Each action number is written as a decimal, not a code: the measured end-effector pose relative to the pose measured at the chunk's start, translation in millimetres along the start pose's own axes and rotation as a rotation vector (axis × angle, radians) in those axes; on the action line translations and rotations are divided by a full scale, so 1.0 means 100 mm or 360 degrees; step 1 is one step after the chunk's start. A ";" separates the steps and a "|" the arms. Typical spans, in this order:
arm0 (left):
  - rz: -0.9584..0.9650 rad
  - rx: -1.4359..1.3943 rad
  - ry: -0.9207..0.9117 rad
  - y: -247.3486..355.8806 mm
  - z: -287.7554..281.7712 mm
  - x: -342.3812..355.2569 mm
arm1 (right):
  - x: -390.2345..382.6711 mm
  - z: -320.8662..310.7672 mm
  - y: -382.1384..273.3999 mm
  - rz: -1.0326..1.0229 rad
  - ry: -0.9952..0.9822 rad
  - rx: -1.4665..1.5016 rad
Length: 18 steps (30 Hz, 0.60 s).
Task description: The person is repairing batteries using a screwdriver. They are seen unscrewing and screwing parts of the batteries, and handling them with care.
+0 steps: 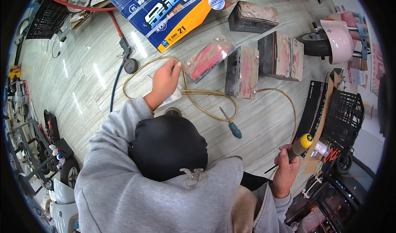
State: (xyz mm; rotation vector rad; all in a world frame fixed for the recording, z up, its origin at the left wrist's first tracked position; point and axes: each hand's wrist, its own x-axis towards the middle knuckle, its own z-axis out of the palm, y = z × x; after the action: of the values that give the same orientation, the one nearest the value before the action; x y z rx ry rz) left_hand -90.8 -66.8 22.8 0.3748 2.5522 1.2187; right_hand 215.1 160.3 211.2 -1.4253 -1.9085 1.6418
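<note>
My left hand is closed at the near end of a worn battery with a red top, its fingers on a tan cable. The cable loops over the floor and runs on past a second, upright battery. In my right hand, at the right, is a screwdriver with a yellow and dark handle, its thin dark shaft pointing down-left. A blue-handled screwdriver lies on the floor between my hands. Below my left hand is a small white packet, partly hidden.
More dusty batteries stand behind, beside a large blue and yellow carton. A tyre inflator gauge on a hose lies left. At right are a pink scooter and a black crate; my knee is in front.
</note>
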 end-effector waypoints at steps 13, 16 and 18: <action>-0.0189 -0.0459 -0.0723 -0.26 0.18 -0.29 | 0.04 -0.01 0.02 -0.0025 -0.0025 -0.0046; -0.0262 -0.0481 -0.0796 -0.21 0.19 -0.29 | 0.03 -0.02 0.02 0.0004 -0.0004 0.0007; -0.0254 -0.0545 -0.0780 -0.20 0.22 -0.29 | 0.02 -0.03 0.02 0.0007 -0.0013 0.0030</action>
State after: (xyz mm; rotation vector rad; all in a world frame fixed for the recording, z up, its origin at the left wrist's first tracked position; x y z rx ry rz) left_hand -57.9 -73.6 -1.6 0.3330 1.8863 1.2848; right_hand 216.9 164.0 209.9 -1.4191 -1.8904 1.6656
